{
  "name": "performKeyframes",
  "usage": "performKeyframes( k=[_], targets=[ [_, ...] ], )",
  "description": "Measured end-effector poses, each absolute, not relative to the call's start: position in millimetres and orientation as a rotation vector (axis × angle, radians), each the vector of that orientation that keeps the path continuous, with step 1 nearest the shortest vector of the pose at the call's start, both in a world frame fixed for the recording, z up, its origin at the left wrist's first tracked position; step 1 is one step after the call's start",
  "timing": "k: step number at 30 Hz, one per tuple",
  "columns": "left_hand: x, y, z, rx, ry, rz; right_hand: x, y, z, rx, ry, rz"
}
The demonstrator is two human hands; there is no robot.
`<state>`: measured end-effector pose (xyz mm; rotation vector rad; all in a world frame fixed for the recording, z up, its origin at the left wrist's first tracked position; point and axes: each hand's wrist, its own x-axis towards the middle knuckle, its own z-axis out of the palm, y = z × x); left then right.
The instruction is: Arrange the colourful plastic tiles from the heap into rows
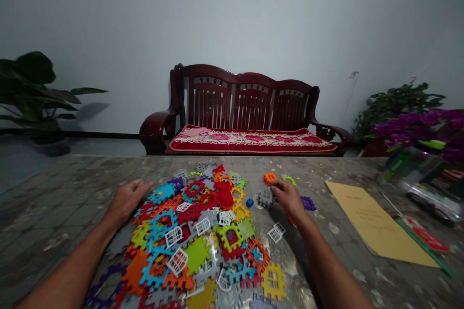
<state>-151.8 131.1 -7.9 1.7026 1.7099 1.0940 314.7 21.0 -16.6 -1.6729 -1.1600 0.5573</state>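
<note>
A wide pile of flat notched plastic pieces in many colours covers the middle of the table, with white window-shaped pieces [177,261] among them. My left hand [127,199] rests at the pile's left edge, fingers curled; what they hold, if anything, is hidden. To the right of the pile, my right hand [288,197] has its fingers pinched on the edge of a grey piece [266,198]. An orange piece [269,178] lies just beyond that hand, a purple piece [308,203] to its right. A small blue block [250,202] sits between pile and grey piece.
On the right of the table [333,227] lie a yellow paper folder [377,224], a green stick [422,246] and a red packet [427,235]. Bottles [416,159] and purple flowers [431,128] stand behind them. A wooden bench [235,101] is beyond the table.
</note>
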Motion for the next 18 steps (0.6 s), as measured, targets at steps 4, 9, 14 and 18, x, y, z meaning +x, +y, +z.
performKeyframes(
  k=[4, 9, 14, 18],
  targets=[
    [-151.6, 130.9, -6.6, 1.704, 1.707, 1.092, 316.0, 16.4, -19.3, -1.859, -1.324, 0.406],
    [-152.8, 132.0, -7.5, 1.712, 1.713, 1.078, 309.9, 7.6, -6.6, -2.031, -1.532, 0.137],
    [-152.8, 133.4, -9.6, 1.705, 1.712, 1.079, 297.0, 1.0, 2.1, -2.085, -1.693, 0.148],
    [-152.7, 133.1, -9.1, 1.704, 1.717, 1.074, 293.5, -0.7, -1.2, -2.087, -1.821, 0.243]
  ],
)
